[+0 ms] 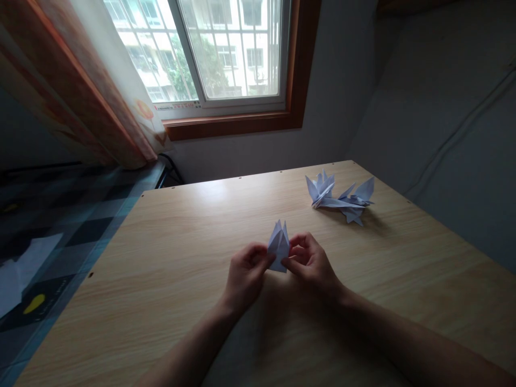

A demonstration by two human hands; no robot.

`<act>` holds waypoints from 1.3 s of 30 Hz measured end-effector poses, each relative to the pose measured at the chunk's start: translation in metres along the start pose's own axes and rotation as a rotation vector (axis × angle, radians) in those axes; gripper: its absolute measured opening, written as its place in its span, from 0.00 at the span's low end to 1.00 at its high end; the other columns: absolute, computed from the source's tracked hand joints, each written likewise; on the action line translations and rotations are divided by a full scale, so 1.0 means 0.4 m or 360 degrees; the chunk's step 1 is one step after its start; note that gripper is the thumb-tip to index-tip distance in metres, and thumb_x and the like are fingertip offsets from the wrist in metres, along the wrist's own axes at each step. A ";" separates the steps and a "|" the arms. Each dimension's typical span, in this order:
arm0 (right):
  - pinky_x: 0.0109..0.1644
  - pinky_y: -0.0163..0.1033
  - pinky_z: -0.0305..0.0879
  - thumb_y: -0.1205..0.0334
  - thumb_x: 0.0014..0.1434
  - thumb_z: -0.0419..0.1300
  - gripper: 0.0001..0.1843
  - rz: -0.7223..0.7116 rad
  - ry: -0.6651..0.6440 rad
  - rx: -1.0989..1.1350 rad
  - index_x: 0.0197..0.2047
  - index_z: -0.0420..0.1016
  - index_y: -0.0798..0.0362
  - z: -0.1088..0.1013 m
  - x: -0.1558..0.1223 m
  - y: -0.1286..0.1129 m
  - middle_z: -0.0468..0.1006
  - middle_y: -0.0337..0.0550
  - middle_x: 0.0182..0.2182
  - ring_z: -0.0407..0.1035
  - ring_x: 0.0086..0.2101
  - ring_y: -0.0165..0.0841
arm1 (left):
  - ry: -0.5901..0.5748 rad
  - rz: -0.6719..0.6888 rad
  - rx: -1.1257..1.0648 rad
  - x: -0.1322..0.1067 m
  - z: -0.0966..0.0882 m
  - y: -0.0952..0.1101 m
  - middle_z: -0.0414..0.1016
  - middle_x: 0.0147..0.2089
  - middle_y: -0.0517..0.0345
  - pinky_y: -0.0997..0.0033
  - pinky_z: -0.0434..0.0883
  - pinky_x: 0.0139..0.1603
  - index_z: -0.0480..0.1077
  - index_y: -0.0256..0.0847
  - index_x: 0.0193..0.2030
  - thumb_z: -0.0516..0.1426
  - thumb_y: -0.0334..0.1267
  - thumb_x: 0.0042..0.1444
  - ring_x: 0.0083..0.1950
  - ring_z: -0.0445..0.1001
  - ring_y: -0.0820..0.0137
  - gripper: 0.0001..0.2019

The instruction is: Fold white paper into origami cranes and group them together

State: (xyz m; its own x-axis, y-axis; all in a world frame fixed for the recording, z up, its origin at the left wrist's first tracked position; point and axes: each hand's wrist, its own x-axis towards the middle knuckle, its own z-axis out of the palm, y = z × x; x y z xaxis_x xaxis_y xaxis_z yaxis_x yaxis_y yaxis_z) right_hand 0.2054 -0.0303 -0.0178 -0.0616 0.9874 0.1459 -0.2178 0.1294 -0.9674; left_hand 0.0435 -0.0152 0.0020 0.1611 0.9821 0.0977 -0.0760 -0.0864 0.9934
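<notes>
Between my two hands stands a small piece of folded white paper [278, 248], its several pointed tips facing up. My left hand [249, 270] pinches its left edge between thumb and fingers. On the right edge, the thumb and fingers of my right hand [312, 264] are closed in the same way. The paper is held upright just above the wooden table. Parts of its side edges are hidden behind my thumbs. Beyond my right hand, several folded paper cranes [322, 191] lie in a loose cluster on the table.
The light wooden table [181, 231] meets the wall near the window [237, 54]. To its left is a surface with a checked cloth [97, 199], where white paper sheets [38, 258] lie. A patterned curtain [100, 97] hangs at the left. A cable [455, 131] runs along the right wall.
</notes>
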 end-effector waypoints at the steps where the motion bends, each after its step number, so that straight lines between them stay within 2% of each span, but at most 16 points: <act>1: 0.35 0.36 0.71 0.61 0.50 0.69 0.21 0.0001 0.0000 0.0014 0.44 0.65 0.47 0.004 -0.002 -0.001 0.73 0.38 0.38 0.73 0.33 0.30 | 0.0029 -0.0013 -0.0034 -0.001 0.002 0.000 0.77 0.28 0.59 0.76 0.72 0.31 0.73 0.36 0.31 0.65 0.36 0.47 0.29 0.75 0.73 0.08; 4: 0.34 0.35 0.73 0.63 0.48 0.70 0.31 0.0050 -0.0002 -0.0009 0.52 0.61 0.44 0.013 -0.008 -0.006 0.68 0.42 0.50 0.73 0.34 0.28 | 0.0121 -0.0056 -0.0144 -0.003 0.006 -0.002 0.74 0.26 0.64 0.77 0.72 0.26 0.67 0.38 0.34 0.67 0.38 0.46 0.25 0.73 0.75 0.13; 6: 0.32 0.35 0.73 0.63 0.48 0.70 0.32 0.0106 0.0002 -0.0028 0.53 0.60 0.44 0.016 -0.009 -0.010 0.68 0.44 0.52 0.72 0.31 0.26 | 0.0154 -0.0065 -0.0163 -0.003 0.007 -0.003 0.72 0.26 0.66 0.76 0.72 0.25 0.63 0.40 0.33 0.67 0.39 0.47 0.23 0.73 0.75 0.16; 10: 0.30 0.35 0.71 0.62 0.53 0.67 0.24 0.0111 0.0030 0.0005 0.49 0.60 0.47 0.012 -0.008 -0.009 0.75 0.38 0.37 0.71 0.28 0.28 | 0.0123 -0.0077 -0.0178 -0.003 0.006 -0.003 0.73 0.31 0.65 0.73 0.75 0.27 0.61 0.40 0.36 0.67 0.41 0.48 0.26 0.76 0.73 0.18; 14: 0.32 0.36 0.71 0.62 0.55 0.65 0.19 0.0071 -0.0008 -0.0023 0.46 0.61 0.48 0.005 -0.007 -0.003 0.75 0.35 0.29 0.72 0.29 0.30 | 0.0042 -0.0070 -0.0213 -0.002 0.006 -0.004 0.74 0.33 0.63 0.72 0.76 0.29 0.61 0.41 0.39 0.66 0.40 0.49 0.28 0.76 0.73 0.18; 21: 0.30 0.36 0.70 0.57 0.59 0.62 0.13 -0.0017 -0.0094 -0.0162 0.46 0.66 0.48 0.002 -0.010 -0.005 0.76 0.37 0.32 0.73 0.26 0.29 | -0.0052 -0.0013 -0.0264 -0.002 0.008 -0.009 0.74 0.37 0.61 0.73 0.73 0.31 0.64 0.41 0.42 0.66 0.38 0.49 0.29 0.76 0.74 0.17; 24: 0.31 0.36 0.70 0.56 0.60 0.61 0.08 -0.0016 -0.0090 -0.0202 0.40 0.69 0.50 0.001 -0.007 -0.010 0.76 0.37 0.29 0.73 0.26 0.30 | -0.0147 -0.0004 -0.0231 -0.003 0.003 -0.007 0.74 0.33 0.60 0.70 0.72 0.33 0.67 0.39 0.39 0.64 0.39 0.51 0.29 0.74 0.72 0.12; 27: 0.33 0.37 0.69 0.58 0.58 0.62 0.06 -0.0043 -0.0039 -0.0237 0.34 0.73 0.52 0.000 -0.002 -0.018 0.76 0.39 0.27 0.71 0.27 0.31 | -0.0217 0.0094 -0.0044 -0.003 -0.010 0.000 0.74 0.31 0.56 0.68 0.70 0.38 0.73 0.37 0.33 0.61 0.39 0.53 0.34 0.73 0.68 0.07; 30: 0.34 0.37 0.69 0.62 0.55 0.62 0.03 -0.0026 0.0041 -0.0216 0.32 0.76 0.52 -0.004 0.002 -0.026 0.76 0.39 0.27 0.71 0.28 0.32 | -0.0269 0.0235 0.0075 0.000 -0.022 0.004 0.74 0.35 0.52 0.67 0.69 0.39 0.78 0.37 0.32 0.54 0.44 0.57 0.37 0.72 0.65 0.15; 32: 0.36 0.37 0.69 0.63 0.55 0.58 0.07 -0.0017 0.0054 -0.0165 0.30 0.78 0.52 -0.007 0.004 -0.029 0.77 0.41 0.30 0.71 0.30 0.32 | -0.0254 0.0249 0.0124 0.001 -0.023 0.003 0.75 0.37 0.50 0.67 0.69 0.38 0.79 0.37 0.33 0.52 0.46 0.58 0.38 0.72 0.64 0.17; 35: 0.40 0.39 0.69 0.59 0.58 0.55 0.14 -0.0035 0.0014 -0.0133 0.26 0.78 0.53 -0.009 0.005 -0.028 0.78 0.45 0.35 0.72 0.36 0.36 | -0.0151 0.0233 0.0258 -0.001 -0.016 -0.008 0.75 0.37 0.52 0.69 0.69 0.35 0.78 0.39 0.33 0.59 0.41 0.54 0.36 0.72 0.67 0.09; 37: 0.40 0.40 0.69 0.57 0.55 0.61 0.10 -0.0005 -0.0012 -0.0133 0.28 0.77 0.52 -0.007 0.005 -0.022 0.78 0.44 0.33 0.72 0.36 0.36 | -0.0107 0.0235 0.0273 -0.003 -0.009 -0.018 0.74 0.35 0.54 0.71 0.69 0.34 0.76 0.39 0.34 0.63 0.37 0.51 0.34 0.71 0.69 0.05; 39: 0.36 0.38 0.69 0.57 0.50 0.69 0.10 0.0056 -0.0016 -0.0098 0.30 0.73 0.52 -0.004 0.003 -0.014 0.76 0.40 0.29 0.71 0.32 0.34 | -0.0060 0.0209 0.0164 -0.006 -0.003 -0.027 0.73 0.33 0.58 0.73 0.69 0.33 0.73 0.40 0.38 0.64 0.35 0.51 0.33 0.71 0.71 0.08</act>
State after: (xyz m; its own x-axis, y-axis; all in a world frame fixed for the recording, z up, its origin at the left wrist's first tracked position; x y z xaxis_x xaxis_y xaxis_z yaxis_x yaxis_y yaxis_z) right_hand 0.2080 -0.0297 -0.0124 -0.0779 0.9905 0.1132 -0.1553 0.1001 -0.9828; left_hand 0.0427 -0.0165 -0.0092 0.1932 0.9545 0.2272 0.0019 -0.2319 0.9727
